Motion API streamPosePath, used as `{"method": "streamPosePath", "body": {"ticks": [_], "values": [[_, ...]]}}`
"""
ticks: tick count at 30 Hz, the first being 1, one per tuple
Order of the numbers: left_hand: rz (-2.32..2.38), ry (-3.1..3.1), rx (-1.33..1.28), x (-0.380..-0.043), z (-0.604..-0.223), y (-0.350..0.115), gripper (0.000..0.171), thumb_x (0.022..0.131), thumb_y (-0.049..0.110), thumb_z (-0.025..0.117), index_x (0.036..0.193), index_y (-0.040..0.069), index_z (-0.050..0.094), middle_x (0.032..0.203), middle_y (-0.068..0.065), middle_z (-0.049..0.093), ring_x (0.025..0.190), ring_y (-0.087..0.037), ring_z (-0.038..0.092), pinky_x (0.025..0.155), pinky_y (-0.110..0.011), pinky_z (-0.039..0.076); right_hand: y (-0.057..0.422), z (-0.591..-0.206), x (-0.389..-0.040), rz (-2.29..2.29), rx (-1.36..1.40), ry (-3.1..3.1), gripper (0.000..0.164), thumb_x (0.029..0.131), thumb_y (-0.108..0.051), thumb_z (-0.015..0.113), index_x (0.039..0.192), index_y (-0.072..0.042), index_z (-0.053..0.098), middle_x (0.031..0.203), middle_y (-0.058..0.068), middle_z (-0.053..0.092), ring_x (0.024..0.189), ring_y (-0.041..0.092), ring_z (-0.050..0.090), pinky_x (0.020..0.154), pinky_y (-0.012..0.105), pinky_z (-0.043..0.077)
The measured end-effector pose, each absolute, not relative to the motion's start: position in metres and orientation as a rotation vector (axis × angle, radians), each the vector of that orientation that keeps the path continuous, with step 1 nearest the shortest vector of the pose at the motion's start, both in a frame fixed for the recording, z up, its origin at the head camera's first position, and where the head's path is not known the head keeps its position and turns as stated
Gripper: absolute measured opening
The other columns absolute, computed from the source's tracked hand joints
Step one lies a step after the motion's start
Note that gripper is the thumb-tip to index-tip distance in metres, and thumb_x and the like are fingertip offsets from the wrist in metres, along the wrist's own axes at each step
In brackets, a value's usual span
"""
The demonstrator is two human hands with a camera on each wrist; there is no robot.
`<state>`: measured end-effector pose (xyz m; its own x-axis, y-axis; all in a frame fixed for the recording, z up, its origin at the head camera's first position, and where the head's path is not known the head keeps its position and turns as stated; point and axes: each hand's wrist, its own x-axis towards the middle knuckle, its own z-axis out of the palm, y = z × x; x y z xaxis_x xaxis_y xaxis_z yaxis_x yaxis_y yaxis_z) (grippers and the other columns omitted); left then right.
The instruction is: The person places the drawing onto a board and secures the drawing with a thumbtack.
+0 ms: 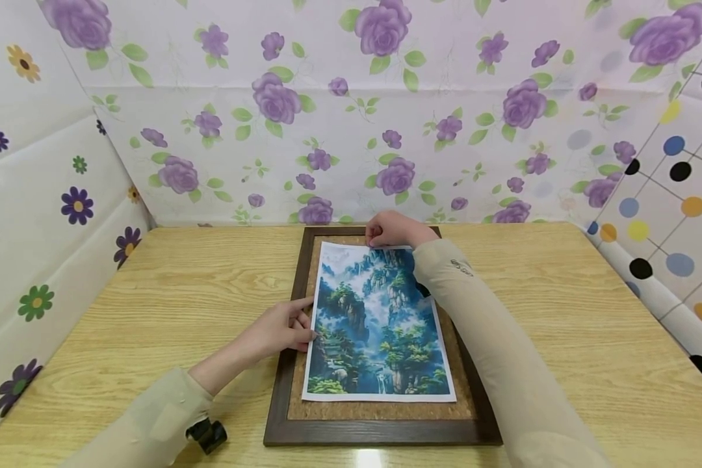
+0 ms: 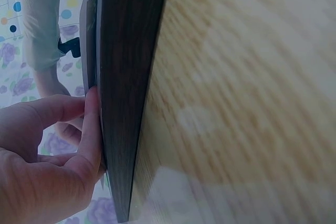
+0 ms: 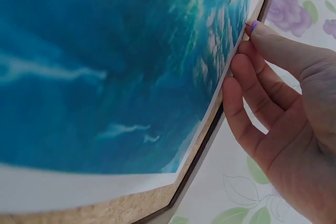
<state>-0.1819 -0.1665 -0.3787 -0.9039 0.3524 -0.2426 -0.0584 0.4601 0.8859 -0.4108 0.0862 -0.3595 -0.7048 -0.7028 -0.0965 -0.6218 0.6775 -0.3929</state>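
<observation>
A landscape print (image 1: 380, 325) of blue mountains and green trees lies on a cork board (image 1: 380, 409) with a dark brown wooden frame (image 1: 386, 432). My left hand (image 1: 283, 328) holds the print's left edge at mid-height, its thumb and fingers pinching the paper (image 2: 90, 40) in the left wrist view. At the top edge of the print is my right hand (image 1: 393, 229). Its thumb and index finger pinch a small purple push pin (image 3: 254, 26), seen in the right wrist view; the tip is hard to make out. The right sleeve covers part of the frame's right side.
The board lies on a wood-grain table (image 1: 199, 279). Behind it rises a wall cover with purple roses (image 1: 275, 97). Flowered (image 1: 35, 302) and dotted (image 1: 678, 260) covers stand at the left and right sides. Black straps (image 1: 207, 435) are on the wrists.
</observation>
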Motion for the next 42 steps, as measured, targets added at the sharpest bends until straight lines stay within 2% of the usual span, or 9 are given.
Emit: {"method": "streamPosePath", "body": {"ticks": [19,33,42], "values": [[1.421,2.331,0.252,-0.1822,-0.3789,-0.1668,0.075,0.093,0.005,0.062,0.156,-0.001,0.022,0.093,-0.012,0.061,0.080,-0.016,0.067,0.076,-0.035,0.062,0.0822,-0.3609,-0.4097,-0.483,-1.048,2.660,0.013,0.096,-0.012,0.064,0.088,-0.010,0.074,0.083,0.005,0.070,0.068,0.014,0.054,0.069,0.028,0.047],[1.439,2.311,0.250,-0.1823,-0.3793,-0.1677,0.074,0.094,0.003,0.061,0.156,-0.002,0.021,0.093,-0.012,0.060,0.078,-0.016,0.066,0.076,-0.035,0.063,0.0790,-0.3569,-0.4066,-0.455,-1.037,2.681,0.012,0.095,-0.012,0.064,0.088,-0.009,0.074,0.085,0.005,0.070,0.073,0.016,0.054,0.075,0.030,0.048],[1.406,2.334,0.251,-0.1832,-0.3792,-0.1662,0.074,0.094,0.005,0.062,0.156,-0.001,0.022,0.093,-0.011,0.060,0.080,-0.016,0.067,0.076,-0.034,0.062,0.0785,-0.3577,-0.4054,-0.444,-1.020,2.672,0.009,0.095,-0.010,0.065,0.088,-0.007,0.071,0.084,0.006,0.069,0.071,0.016,0.055,0.071,0.029,0.048]]}}
